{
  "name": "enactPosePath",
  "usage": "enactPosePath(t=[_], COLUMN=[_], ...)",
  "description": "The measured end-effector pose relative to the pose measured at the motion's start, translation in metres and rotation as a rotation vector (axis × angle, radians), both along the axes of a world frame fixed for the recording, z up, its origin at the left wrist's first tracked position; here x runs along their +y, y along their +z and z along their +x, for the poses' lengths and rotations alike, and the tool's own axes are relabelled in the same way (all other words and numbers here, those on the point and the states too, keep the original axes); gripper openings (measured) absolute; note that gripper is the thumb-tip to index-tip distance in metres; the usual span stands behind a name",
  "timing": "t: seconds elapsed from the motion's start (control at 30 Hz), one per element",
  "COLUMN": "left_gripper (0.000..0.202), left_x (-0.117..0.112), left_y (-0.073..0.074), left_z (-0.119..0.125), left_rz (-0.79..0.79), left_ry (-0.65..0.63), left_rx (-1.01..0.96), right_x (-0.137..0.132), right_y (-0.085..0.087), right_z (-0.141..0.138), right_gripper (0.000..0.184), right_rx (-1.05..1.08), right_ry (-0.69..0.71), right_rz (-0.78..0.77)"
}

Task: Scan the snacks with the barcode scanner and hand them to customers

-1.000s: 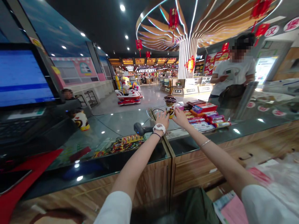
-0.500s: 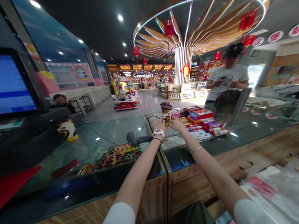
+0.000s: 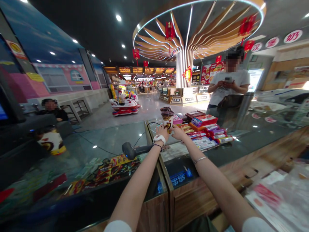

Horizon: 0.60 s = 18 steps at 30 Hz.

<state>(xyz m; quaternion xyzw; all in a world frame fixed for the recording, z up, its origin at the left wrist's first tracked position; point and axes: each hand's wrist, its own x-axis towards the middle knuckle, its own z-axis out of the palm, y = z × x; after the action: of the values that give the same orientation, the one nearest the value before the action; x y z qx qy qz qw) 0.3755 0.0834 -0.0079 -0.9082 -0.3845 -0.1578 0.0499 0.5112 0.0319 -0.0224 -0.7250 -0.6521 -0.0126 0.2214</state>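
So the person behind this glass-topped table (image 3: pixel 108 141) is holding up a paper cup (image 3: pixel 168 121) with a dark domed lid and a brown-and-white label, and both hands are on it. The left hand (image 3: pixel 161 132) is curling its fingers round the lower part of the cup, with a white wristwatch (image 3: pixel 159 139) showing on that wrist. The right hand (image 3: pixel 179 132) is pressing in from the other side in a narrow grip, with a thin silver bracelet (image 3: pixel 200 159) on its wrist. The cup is sitting up over the glass, just beside the piles of boxed snacks (image 3: pixel 205 129). Any writing on the cup or snack boxes is too small to read, sadly.

A black handheld barcode scanner (image 3: pixel 130 150) is lying on the glass just left of the left wrist. Across the table, a person in a white T-shirt (image 3: pixel 228 87) is looking down at a phone (image 3: pixel 228 79) held in both hands. Up on the right wall, round signs are showing the characters 汉 (image 3: pixel 257 47), 堡 (image 3: pixel 272 42) and 奶 (image 3: pixel 293 36).
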Motion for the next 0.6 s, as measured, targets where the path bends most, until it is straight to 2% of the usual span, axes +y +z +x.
enactPosePath(t=[0.2,0.47,0.6], left_gripper=[0.038,0.042,0.047], left_x=[-0.003,-0.032,-0.047], left_y=[0.000,0.008,0.007], left_z=[-0.003,-0.016,-0.022], left_rz=[-0.024,-0.095,-0.123], left_ry=[-0.029,-0.026,-0.034], left_rx=[-0.022,-0.059,-0.084], right_x=[-0.001,-0.013,-0.024], right_y=[-0.002,0.002,0.005], right_z=[0.001,0.000,-0.005], right_gripper=[0.036,0.013,0.021], right_rx=[0.080,0.153,0.218], right_ry=[0.017,-0.051,-0.091], right_rz=[0.133,0.184,0.279])
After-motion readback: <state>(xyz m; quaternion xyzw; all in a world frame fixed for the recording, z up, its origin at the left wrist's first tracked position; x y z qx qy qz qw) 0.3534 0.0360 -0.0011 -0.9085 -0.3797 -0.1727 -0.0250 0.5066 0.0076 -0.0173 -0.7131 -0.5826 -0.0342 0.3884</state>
